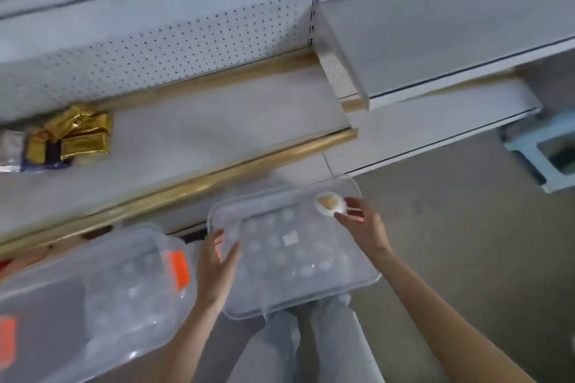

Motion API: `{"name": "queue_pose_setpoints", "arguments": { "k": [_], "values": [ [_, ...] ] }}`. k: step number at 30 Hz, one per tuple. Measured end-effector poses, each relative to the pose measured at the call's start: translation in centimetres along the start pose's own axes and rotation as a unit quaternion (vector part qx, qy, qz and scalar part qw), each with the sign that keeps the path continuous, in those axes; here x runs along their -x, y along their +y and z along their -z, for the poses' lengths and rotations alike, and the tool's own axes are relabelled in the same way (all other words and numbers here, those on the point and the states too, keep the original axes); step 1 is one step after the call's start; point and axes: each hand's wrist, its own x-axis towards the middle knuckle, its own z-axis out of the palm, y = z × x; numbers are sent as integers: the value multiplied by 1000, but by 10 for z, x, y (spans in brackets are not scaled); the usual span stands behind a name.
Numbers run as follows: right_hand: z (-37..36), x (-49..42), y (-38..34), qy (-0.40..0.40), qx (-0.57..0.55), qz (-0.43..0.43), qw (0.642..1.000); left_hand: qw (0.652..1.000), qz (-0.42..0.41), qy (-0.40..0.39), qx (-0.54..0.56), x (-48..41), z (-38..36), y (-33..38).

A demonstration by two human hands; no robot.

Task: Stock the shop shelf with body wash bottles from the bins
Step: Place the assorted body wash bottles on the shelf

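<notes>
Down in front of the shelf [217, 134], both forearms reached forward over the person's knees, holding a clear bin lid [295, 258] between them. The left hand [216, 261] clasped the lid's left rim, thumb on top. The right hand [362, 222], wrist bent, pinched the far right corner, just beside a small white cap-like thing [329, 204]. Pale, blurred body wash bottles [124, 289] lay in the open bin [40, 301] at the left.
</notes>
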Motion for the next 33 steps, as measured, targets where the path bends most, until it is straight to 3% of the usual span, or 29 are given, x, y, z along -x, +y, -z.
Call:
{"name": "queue_pose_setpoints", "arguments": {
  "k": [10, 17, 23, 27, 33],
  "values": [
    [-38, -87, 73, 2, 97, -5, 995, 991, 41, 42, -122, -51, 3, -92],
    [-43, -89, 83, 15, 112, 54, 992, 989, 146, 32, -11, -59, -9, -124],
    [-44, -86, 90, 51, 142, 144, 978, 986, 134, 92, 28, -57, -15, -128],
    [-44, -85, 93, 37, 167, 159, 972, 984, 123, 124, 36, -56, -14, -124],
    [-41, -72, 87, 44, 163, 173, 970, 991, 92, 88, 50, -40, -9, -111]
  ]
}}
